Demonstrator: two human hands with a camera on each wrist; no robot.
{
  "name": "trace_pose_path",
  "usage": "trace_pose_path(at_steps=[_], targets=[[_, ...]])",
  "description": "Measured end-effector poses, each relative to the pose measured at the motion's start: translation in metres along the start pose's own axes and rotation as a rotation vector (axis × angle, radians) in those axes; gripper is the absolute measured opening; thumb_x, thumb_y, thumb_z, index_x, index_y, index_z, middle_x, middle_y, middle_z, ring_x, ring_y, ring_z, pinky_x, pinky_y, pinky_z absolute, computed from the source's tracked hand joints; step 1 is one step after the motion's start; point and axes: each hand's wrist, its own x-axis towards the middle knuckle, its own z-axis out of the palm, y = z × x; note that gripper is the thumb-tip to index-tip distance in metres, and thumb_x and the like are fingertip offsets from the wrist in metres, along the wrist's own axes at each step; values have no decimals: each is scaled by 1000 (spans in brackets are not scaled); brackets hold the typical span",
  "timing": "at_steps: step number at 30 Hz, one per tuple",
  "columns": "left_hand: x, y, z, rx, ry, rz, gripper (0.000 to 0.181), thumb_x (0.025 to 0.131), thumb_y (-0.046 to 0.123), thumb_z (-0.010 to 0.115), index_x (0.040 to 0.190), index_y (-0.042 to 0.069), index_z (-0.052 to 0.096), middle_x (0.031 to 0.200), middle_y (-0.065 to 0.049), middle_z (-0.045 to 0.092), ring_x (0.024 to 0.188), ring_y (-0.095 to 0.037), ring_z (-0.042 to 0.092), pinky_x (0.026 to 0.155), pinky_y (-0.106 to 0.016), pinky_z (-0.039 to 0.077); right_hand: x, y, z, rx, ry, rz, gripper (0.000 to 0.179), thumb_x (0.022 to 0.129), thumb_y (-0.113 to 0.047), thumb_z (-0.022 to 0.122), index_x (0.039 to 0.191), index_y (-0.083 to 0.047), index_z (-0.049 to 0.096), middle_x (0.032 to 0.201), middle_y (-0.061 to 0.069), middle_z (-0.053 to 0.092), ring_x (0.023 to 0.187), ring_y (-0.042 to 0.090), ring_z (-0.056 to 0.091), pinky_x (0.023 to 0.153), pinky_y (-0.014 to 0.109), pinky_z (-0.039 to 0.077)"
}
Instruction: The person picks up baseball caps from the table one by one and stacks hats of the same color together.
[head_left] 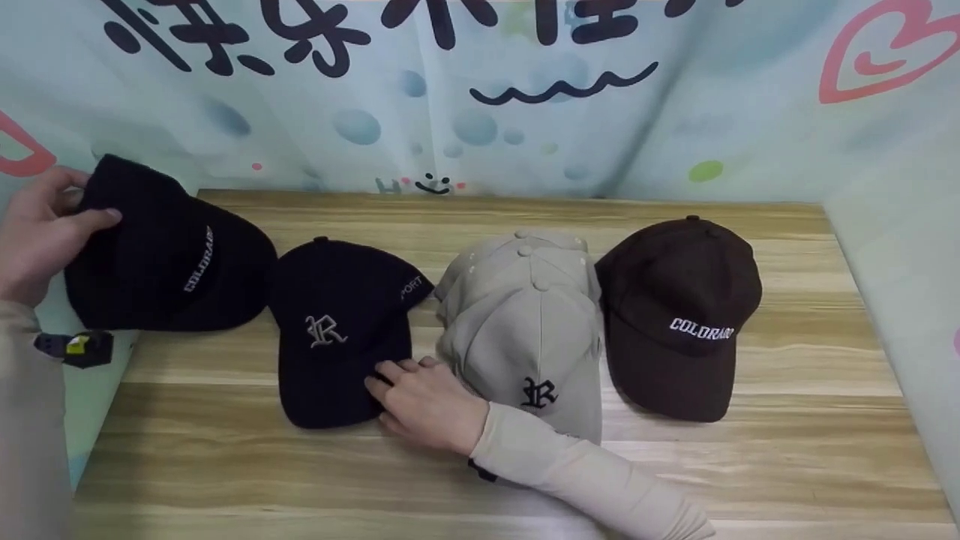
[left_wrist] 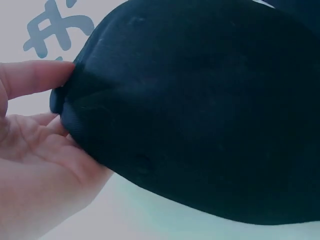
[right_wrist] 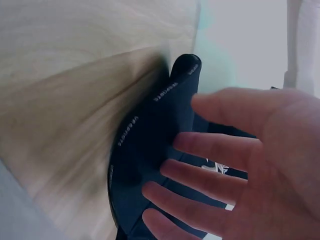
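My left hand (head_left: pixel 34 236) pinches the back edge of a black baseball cap (head_left: pixel 142 247) lettered COLORADO, at the far left. The thumb lies on the crown's outside; in the left wrist view the other fingers are partly hidden behind the cap's rim. This cap is tilted, its visor toward the neighbouring dark navy baseball cap (head_left: pixel 322 382) with an R emblem. My right hand (head_left: pixel 435 405) is at the right side of that R cap's visor. In the right wrist view its fingers (right_wrist: pixel 210 175) are spread and fairly straight over the visor, gripping nothing.
Several grey baseball caps (head_left: pixel 495 322) are nested in a row right of my right hand, whose forearm crosses in front of them. A brown COLORADO cap (head_left: pixel 675 390) lies beside them. The wooden table (head_left: pixel 825 450) meets a printed curtain (head_left: pixel 300 135) at the back.
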Motion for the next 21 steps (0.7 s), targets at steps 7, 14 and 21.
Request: trace_pose_path(at_steps=[7, 14, 21], targets=[[0, 9, -13, 86, 26, 115, 19, 91, 2, 53, 105, 14, 58, 79, 16, 54, 72, 4, 45, 70, -22, 35, 6, 2, 2, 68, 31, 24, 35, 93, -37, 61, 121, -17, 68, 113, 1, 61, 81, 15, 63, 61, 29, 48], [-19, 36, -22, 138, 22, 317, 26, 74, -11, 53, 91, 5, 63, 62, 18, 54, 58, 3, 46, 59, -14, 30, 4, 6, 7, 80, 39, 20, 41, 93, -35, 61, 130, -18, 63, 128, 2, 57, 95, 18, 64, 72, 30, 49], [-46, 64, -18, 533, -159, 439, 24, 79, 2, 54, 97, 15, 63, 69, -6, 60, 53, -20, 46, 48, -29, 34, 1, 8, 10, 71, 26, 5, 47, 94, -34, 58, 138, -16, 55, 138, 3, 51, 110, 21, 59, 90, 36, 45]])
